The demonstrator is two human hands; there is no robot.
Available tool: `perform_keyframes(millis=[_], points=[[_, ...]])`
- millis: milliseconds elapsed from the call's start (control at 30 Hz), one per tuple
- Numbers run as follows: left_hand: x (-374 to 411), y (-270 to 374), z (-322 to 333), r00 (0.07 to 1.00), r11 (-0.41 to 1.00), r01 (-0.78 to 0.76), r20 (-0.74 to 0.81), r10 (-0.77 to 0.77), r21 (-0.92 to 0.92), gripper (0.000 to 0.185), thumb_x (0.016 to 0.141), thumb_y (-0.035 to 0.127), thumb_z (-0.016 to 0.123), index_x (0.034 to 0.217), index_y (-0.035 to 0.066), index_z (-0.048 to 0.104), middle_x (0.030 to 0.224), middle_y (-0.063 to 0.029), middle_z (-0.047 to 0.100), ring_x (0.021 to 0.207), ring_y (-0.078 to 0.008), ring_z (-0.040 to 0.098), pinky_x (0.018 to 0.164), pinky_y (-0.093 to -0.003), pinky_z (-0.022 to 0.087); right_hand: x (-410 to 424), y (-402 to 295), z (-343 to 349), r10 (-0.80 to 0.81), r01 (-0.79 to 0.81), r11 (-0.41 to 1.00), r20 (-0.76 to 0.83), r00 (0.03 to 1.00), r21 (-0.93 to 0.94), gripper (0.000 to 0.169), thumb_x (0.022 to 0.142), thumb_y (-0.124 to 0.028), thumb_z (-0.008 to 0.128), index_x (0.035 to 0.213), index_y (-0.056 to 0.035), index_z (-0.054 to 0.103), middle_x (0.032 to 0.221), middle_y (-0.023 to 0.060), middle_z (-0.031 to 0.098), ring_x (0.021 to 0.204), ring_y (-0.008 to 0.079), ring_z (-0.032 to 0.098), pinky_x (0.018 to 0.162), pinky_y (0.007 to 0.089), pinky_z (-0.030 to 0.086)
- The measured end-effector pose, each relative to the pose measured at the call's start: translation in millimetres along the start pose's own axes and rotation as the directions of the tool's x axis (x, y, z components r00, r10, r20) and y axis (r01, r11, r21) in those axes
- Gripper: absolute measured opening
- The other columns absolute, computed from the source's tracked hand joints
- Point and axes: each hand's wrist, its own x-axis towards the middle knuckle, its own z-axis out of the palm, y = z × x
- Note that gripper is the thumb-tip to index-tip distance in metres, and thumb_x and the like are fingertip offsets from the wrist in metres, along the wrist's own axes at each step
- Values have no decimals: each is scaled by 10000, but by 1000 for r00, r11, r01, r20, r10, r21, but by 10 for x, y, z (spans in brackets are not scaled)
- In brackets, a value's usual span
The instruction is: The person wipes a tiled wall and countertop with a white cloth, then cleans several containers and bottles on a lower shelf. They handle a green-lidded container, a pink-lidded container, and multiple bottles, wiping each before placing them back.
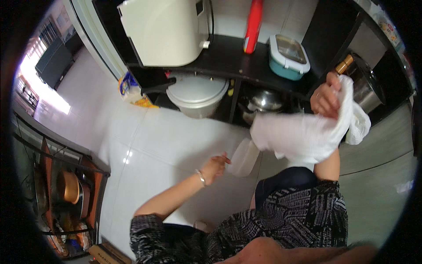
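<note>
My right hand (326,97) is raised at the right, closed on a white cloth (303,135) that hangs and swings below it, blurred by motion. Behind the cloth, on the right part of the shelf unit, is a steel pot (366,89) with a lid. My left hand (215,167), with a silver bangle at the wrist, grips the edge of a translucent whitish plastic container (244,157) low over the floor tiles. The container is blurred, and the cloth is close to its upper right end.
The black shelf unit (221,56) holds a cream appliance (165,29), a red bottle (253,26), a teal lidded box (288,59), a large lidded pot (197,94) and a steel bowl (267,99). A pan rack (99,191) stands at left, with a cardboard box (108,254) below.
</note>
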Motion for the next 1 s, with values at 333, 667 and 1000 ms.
perform_keyframes(millis=[333, 667, 1000], points=[[711, -342, 561, 802, -43, -364, 337, 494, 930, 404, 997, 382, 533, 925, 16, 689, 881, -233, 668, 813, -403, 653, 723, -439, 524, -481, 367, -13, 110, -371, 883, -642, 759, -288, 376, 672, -212, 702, 943, 16, 576, 797, 109, 634, 680, 175, 616, 602, 283, 507], [-1994, 2270, 863, 493, 307, -386, -86, 866, 870, 410, 971, 318, 624, 704, 9, 593, 595, 39, 435, 580, -62, 375, 507, -283, 327, -303, 607, -322, 754, -776, 455, -274, 597, -438, 582, 669, -77, 681, 1247, -64, 617, 1165, 46, 644, 1077, 170, 590, 940, 291, 458], [-1701, 3725, 1160, 223, 161, -307, -94, 970, 938, 527, 943, 426, 617, 704, -44, 616, 575, -24, 468, 560, -117, 421, 545, -291, 374, 89, 733, -66, 510, -616, 756, -391, 766, -220, 564, 700, -69, 672, 1257, -63, 587, 1127, 65, 648, 1060, 176, 614, 960, 330, 475]])
